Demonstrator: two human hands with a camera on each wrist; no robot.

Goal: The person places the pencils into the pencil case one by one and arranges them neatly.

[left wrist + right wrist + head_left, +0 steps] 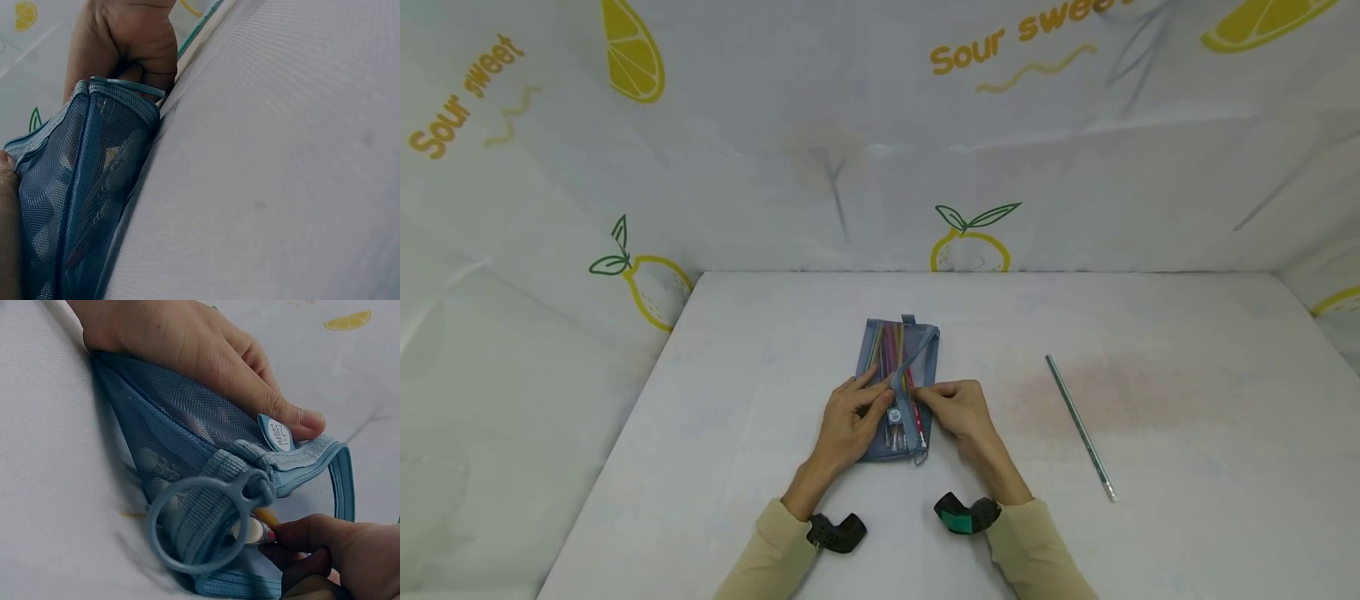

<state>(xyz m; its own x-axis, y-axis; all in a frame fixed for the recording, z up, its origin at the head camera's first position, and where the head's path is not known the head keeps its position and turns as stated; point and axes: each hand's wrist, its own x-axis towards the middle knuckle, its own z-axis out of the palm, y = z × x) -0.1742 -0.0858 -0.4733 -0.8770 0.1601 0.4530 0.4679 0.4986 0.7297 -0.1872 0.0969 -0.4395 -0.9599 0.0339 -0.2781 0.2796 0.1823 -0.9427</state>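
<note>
A blue mesh pencil pouch (880, 446) lies on the table with its zipped side parted. Several colored pencils (891, 346) show through the mesh. My left hand (846, 423) grips the pouch from the left, its thumb on the opening's edge beside a round white label (280, 435). At the opening, my right hand (958, 410) pinches a red pencil (915, 404) that lies partly inside. The pencil's white end (255, 531) shows behind the zipper's blue ring (159, 540) in the right wrist view. The left wrist view shows my right hand (134, 37) beyond the pouch (94, 187).
A green pencil (1078, 425) with a pale eraser end lies alone on the white table (715, 400), to the right of my right hand. A white sheet printed with lemons (973, 250) hangs behind the table and at its sides.
</note>
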